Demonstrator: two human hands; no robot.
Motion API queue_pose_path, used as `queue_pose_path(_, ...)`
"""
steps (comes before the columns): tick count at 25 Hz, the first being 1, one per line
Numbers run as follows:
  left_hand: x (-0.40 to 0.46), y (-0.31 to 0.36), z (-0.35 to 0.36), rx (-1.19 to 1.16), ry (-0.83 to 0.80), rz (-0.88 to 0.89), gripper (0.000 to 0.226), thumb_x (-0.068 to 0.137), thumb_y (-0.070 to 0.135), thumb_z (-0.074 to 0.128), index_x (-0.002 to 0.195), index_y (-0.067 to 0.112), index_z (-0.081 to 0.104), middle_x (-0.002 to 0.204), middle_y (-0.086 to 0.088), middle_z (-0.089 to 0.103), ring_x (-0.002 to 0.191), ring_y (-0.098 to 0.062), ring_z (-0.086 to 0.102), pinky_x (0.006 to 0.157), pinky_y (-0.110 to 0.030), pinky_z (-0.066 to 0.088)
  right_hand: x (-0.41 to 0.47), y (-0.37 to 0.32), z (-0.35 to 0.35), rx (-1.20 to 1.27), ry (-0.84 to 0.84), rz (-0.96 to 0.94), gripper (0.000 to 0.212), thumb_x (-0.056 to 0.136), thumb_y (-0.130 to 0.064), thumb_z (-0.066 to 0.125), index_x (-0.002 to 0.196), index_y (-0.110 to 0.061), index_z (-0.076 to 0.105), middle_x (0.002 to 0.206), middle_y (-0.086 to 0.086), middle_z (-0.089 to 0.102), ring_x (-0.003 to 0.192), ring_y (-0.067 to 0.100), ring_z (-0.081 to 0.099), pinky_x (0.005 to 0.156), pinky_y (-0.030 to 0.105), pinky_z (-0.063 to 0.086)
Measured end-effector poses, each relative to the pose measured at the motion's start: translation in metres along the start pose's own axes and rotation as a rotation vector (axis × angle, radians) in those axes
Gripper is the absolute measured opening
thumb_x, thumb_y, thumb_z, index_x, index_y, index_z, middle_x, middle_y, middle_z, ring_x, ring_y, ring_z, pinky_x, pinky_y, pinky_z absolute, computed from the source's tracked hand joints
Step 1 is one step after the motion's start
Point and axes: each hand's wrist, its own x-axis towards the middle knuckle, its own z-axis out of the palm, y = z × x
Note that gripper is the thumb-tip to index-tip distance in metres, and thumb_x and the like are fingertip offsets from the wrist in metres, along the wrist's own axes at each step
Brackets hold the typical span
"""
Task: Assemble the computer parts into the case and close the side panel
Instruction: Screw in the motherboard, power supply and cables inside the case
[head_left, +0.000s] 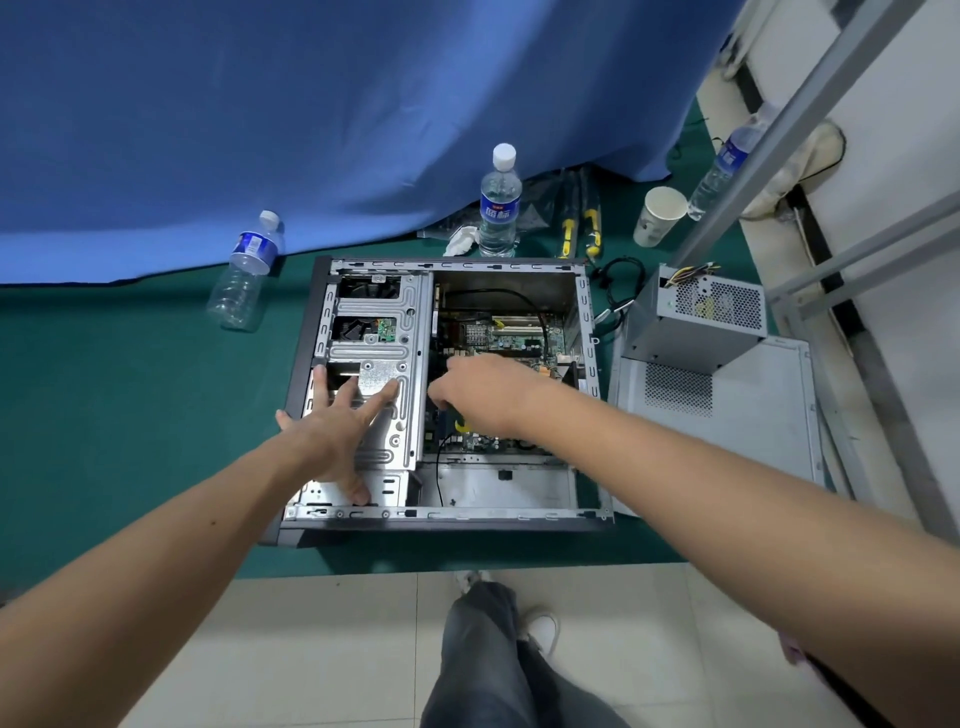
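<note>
Case (584, 322) lies open on the desk (130, 389); left grip (337, 431) rests wide on its drive cage (384, 374), right grip (483, 389) curls over the motherboard (514, 332), contents hidden.

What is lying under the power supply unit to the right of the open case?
The power supply unit sits on the detached grey side panel, which lies flat on the green mat beside the computer case. The panel's vent grille shows; the part beneath the unit is hidden.
</note>
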Motion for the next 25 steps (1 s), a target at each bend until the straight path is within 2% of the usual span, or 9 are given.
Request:
queue_pose_path(4,-0.003,0.001,-0.001,-0.003,0.001,0.005,0.144,0.063,0.040,0.090,0.144,0.048,-0.028,0.162,-0.002,-0.021,0.139,-0.039,-0.037,0.105,-0.078,0.012,-0.004,-0.014,0.022,-0.112,0.096,0.194,0.027,0.106,-0.023,0.037,0.105,-0.015,0.063,0.082,0.001,0.056,0.083,0.025,0.066,0.059,0.032,0.044)
queue_pose_path(7,-0.004,0.001,-0.002,-0.004,0.005,0.009,0.143,0.063,0.041,0.089,0.145,0.048,-0.028,0.163,-0.002,-0.020,0.139,-0.039,-0.036,0.105,-0.078,0.013,-0.003,-0.003,0.014,0.049,-0.094,0.233,0.038,0.104,-0.031,0.043,0.138,-0.014,0.043,0.128,0.014,0.046,0.097,0.034,0.062,0.063,0.037,0.047)
queue_pose_path(9,-0.004,0.000,-0.002,-0.002,0.007,0.015,0.143,0.062,0.041,0.090,0.145,0.048,-0.027,0.163,-0.002,-0.019,0.139,-0.039,-0.037,0.104,-0.079,0.014,-0.003,0.007,0.008,0.130,-0.154,0.133,0.043,0.097,-0.019,0.055,0.138,-0.016,0.042,0.140,0.016,0.031,0.081,0.029,0.058,0.059,0.032,0.042)
queue_pose_path(12,-0.005,0.000,-0.001,-0.006,0.009,0.020,0.144,0.062,0.041,0.090,0.145,0.048,-0.028,0.163,-0.002,-0.019,0.139,-0.038,-0.038,0.104,-0.079,0.013,-0.008,0.003,0.015,-0.001,-0.049,0.068,0.031,0.089,0.006,0.050,0.114,-0.013,0.055,0.120,0.014,0.047,0.059,0.019,0.042,0.047,0.029,0.032)
queue_pose_path(16,-0.004,-0.001,-0.001,-0.003,0.010,0.013,0.144,0.062,0.042,0.090,0.144,0.049,-0.028,0.163,-0.001,-0.019,0.139,-0.038,-0.037,0.104,-0.079,0.013,-0.012,-0.012,0.044,-0.091,0.101,0.264,0.023,0.106,-0.020,0.038,0.120,-0.010,0.054,0.080,0.003,0.051,0.058,0.021,0.046,0.055,0.035,0.051)
queue_pose_path(18,-0.004,-0.001,0.000,-0.013,0.013,0.016,0.143,0.062,0.041,0.090,0.145,0.049,-0.027,0.163,-0.001,-0.019,0.139,-0.038,-0.037,0.104,-0.079,0.013,-0.009,-0.008,0.039,0.067,0.058,0.291,0.032,0.105,-0.025,0.039,0.133,-0.011,0.043,0.116,0.015,0.049,0.068,0.026,0.055,0.059,0.037,0.051)
queue_pose_path(20,-0.005,-0.002,0.000,-0.012,0.018,0.018,0.143,0.063,0.040,0.090,0.145,0.049,-0.026,0.163,0.000,-0.019,0.139,-0.038,-0.037,0.104,-0.079,0.013,-0.006,0.001,0.028,0.202,-0.001,0.203,0.039,0.096,-0.010,0.047,0.135,-0.015,0.040,0.139,0.020,0.030,0.070,0.029,0.057,0.053,0.034,0.044)
queue_pose_path(23,-0.004,-0.002,0.000,-0.013,0.020,0.021,0.143,0.062,0.040,0.090,0.145,0.049,-0.026,0.163,-0.001,-0.018,0.139,-0.038,-0.037,0.103,-0.079,0.013,-0.008,0.003,0.026,0.115,0.046,0.112,0.033,0.090,0.002,0.048,0.119,-0.013,0.054,0.119,0.016,0.045,0.058,0.020,0.045,0.048,0.030,0.033)
queue_pose_path(25,-0.004,-0.002,0.000,-0.003,0.021,0.019,0.143,0.062,0.041,0.090,0.146,0.048,-0.026,0.163,-0.001,-0.017,0.140,-0.038,-0.036,0.103,-0.079,0.014,-0.009,-0.005,0.038,0.010,0.144,0.209,0.018,0.101,-0.014,0.047,0.115,-0.010,0.056,0.103,0.013,0.055,0.056,0.019,0.044,0.049,0.032,0.037)
